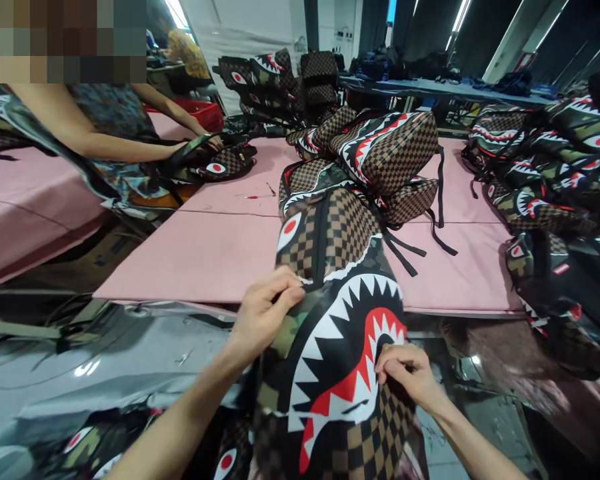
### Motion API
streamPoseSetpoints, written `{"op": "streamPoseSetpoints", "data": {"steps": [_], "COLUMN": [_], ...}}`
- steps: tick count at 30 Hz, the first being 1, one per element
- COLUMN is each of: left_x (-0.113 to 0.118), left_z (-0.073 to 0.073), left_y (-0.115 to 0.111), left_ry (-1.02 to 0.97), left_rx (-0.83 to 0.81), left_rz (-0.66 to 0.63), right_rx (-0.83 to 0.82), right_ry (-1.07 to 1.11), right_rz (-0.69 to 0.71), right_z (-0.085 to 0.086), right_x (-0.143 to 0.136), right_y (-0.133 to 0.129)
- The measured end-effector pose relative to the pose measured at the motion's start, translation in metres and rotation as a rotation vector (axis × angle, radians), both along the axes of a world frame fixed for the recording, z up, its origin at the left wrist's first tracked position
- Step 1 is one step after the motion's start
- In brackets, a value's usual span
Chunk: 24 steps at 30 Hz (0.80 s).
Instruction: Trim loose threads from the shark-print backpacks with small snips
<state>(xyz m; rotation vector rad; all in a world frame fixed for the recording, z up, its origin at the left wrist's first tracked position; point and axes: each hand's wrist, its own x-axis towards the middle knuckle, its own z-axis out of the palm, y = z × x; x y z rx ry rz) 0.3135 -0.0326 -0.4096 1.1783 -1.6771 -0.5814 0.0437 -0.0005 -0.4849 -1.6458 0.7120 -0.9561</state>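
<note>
At lower centre, a brown-checked, shark-printed camouflage backpack (337, 337) is pinched at its left edge by the left hand (267, 308); against it, the right hand (411, 373) is held, fingertips pressed together. Above, similar backpacks (397, 153) are heaped on a pink-covered table (185, 260).

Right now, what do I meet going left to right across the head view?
Co-worker's patterned top, co-worker's hands, your left hand on a backpack, your right hand on it too, right-edge backpack pile.

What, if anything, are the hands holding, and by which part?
A brown-and-black checkered, camouflage, shark-print bag: the left hand grips its left side; the right hand touches its front beside the red printed mouth, grip unclear.
</note>
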Motion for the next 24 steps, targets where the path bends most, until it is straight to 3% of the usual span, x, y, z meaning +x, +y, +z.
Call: {"op": "streamPoseSetpoints", "data": {"steps": [2, 3, 4, 6, 8, 10, 13, 17, 20, 22, 24], "left_x": [-0.012, -0.02, -0.029, -0.046, -0.059, -0.065, -0.061, -0.032, -0.005, 0.007, 0.012], "left_z": [0.033, 0.037, 0.034, 0.014, -0.005, -0.012, 0.0, 0.017, 0.033, 0.049, 0.065], "left_y": [-0.004, -0.005, -0.005, 0.0, 0.01, 0.024, 0.039, 0.039, 0.03, 0.02, 0.008], "left_ry": [-0.214, -0.33, -0.432, -0.593, -0.704, -0.796, -0.921, -0.985, -0.798, -0.689, -0.761], "left_rx": [-0.166, -0.222, -0.261, -0.281, -0.254, -0.212, -0.166, -0.022, 0.286, 0.433, 0.447], "left_rz": [-0.034, -0.064, -0.098, -0.147, -0.128, -0.081, -0.024, 0.023, -0.139, -0.232, -0.29], "right_rx": [-0.083, -0.123, -0.162, -0.286, -0.409, -0.491, -0.523, -0.584, -0.757, -0.817, -0.812], "right_ry": [-0.013, -0.022, -0.028, -0.018, 0.16, 0.337, 0.525, 0.576, 0.579, 0.639, 0.723], "right_rz": [-0.008, -0.05, -0.114, -0.245, -0.135, 0.095, 0.218, 0.225, 0.357, 0.311, 0.229], "right_z": [0.019, 0.03, 0.042, 0.066, 0.087, 0.099, 0.098, 0.076, 0.065, 0.062, 0.062], "right_x": [0.002, 0.002, 0.003, 0.006, 0.013, 0.024, 0.036, 0.045, 0.052, 0.06, 0.07], "right_y": [-0.012, -0.021, -0.031, -0.054, -0.077, -0.093, -0.1, -0.095, -0.078, -0.067, -0.06]}}
